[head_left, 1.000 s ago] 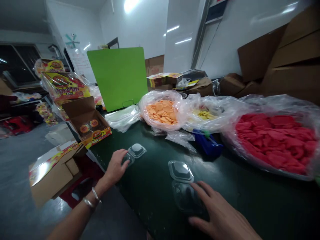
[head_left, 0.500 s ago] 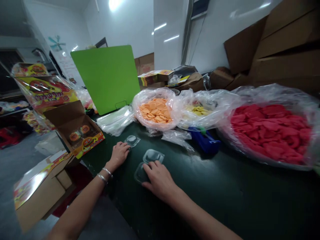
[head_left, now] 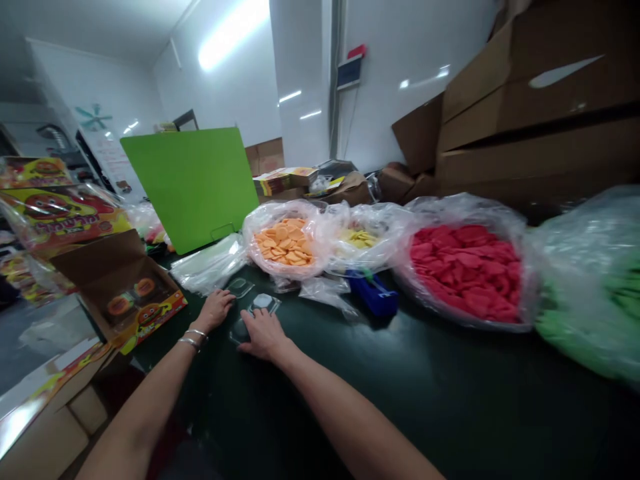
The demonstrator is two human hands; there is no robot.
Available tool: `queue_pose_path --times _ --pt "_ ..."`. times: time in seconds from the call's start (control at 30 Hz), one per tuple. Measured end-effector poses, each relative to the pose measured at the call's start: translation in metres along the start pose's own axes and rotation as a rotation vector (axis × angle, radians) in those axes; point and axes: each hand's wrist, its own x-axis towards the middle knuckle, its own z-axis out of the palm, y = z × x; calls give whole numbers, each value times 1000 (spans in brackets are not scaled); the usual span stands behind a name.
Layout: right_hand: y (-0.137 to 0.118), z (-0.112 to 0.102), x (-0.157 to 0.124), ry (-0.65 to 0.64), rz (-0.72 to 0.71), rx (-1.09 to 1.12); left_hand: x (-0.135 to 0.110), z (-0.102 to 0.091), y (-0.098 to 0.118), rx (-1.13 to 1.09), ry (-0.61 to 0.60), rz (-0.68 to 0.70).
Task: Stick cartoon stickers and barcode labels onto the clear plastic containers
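Observation:
My left hand (head_left: 215, 309), with bracelets at the wrist, rests at the near side of a small clear plastic clamshell pack (head_left: 242, 288). Its fingers reach forward, and the fingertips are at the pack's edge. Closer to me, my right hand (head_left: 265, 335) lies with spread fingers over a second clear clamshell pack (head_left: 265, 303), which is opened out flat. That palm and its fingers hide part of the near half. Both packs lie on the dark green table (head_left: 400, 387), and neither hand has lifted anything.
Behind the packs stand bags of orange discs (head_left: 285, 243), yellow pieces (head_left: 359, 238), red pieces (head_left: 467, 273) and green pieces (head_left: 575, 327). A blue tape dispenser (head_left: 373, 293) sits before them. At left are an open printed carton (head_left: 137, 303), plastic sleeves (head_left: 210, 263) and a green board (head_left: 193, 187).
My view has swung right and up, so the scene sits further left and the bag of green pieces shows fully. Both hands stay at the same packs.

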Motion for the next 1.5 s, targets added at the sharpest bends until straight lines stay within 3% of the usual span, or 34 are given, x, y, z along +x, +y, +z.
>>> queue_pose_path --times 0.13,0.23,0.27,0.3,0.37,0.47,0.5,0.6,0.7,0.8,0.87,0.97,1.03,1.13,1.2,1.3,1.4,1.5 --pt "-14 -30 -65 -6 -10 -16 -5 -27 22 -63 115 -20" --pt "-16 -62 -148 -21 -127 -14 1 -39 68 -186 227 -17" --pt "-14 -75 -180 7 -122 -16 1 -43 95 -285 236 -35" --pt "-10 -90 -215 60 -69 -30 -3 -48 127 -415 156 -49" --pt "7 -123 -287 253 126 -49 -19 -61 207 -707 -139 136" --pt "53 -171 -382 583 553 -232 -46 -80 342 -973 -355 469" --pt "71 -182 -405 605 736 -320 -50 -81 384 -1037 -393 501" --pt "110 -196 -440 352 1181 -468 -53 -71 478 -1252 -482 419" --pt "121 -192 -445 151 1301 -474 -56 -48 522 -1309 -541 384" --pt "118 -193 -448 172 1300 -472 -65 -34 528 -1372 -597 340" --pt "114 -198 -457 253 1285 -477 -73 -35 525 -1434 -619 284" --pt "105 -205 -466 537 1184 -485 -86 -54 527 -1556 -642 202" --pt "96 -199 -457 699 1067 -462 -94 -71 530 -1691 -651 157" --pt "77 -172 -418 715 908 -372 -101 -85 517 -1946 -611 30" --pt "63 -148 -384 622 820 -289 -100 -79 489 -1934 -558 -70" --pt "47 -113 -334 467 605 -173 -91 -55 422 -1682 -499 -180" --pt "47 -80 -281 347 363 -79 -80 -35 346 -1444 -429 -276" --pt "52 -50 -222 195 239 -14 -72 -29 282 -1178 -274 -346"
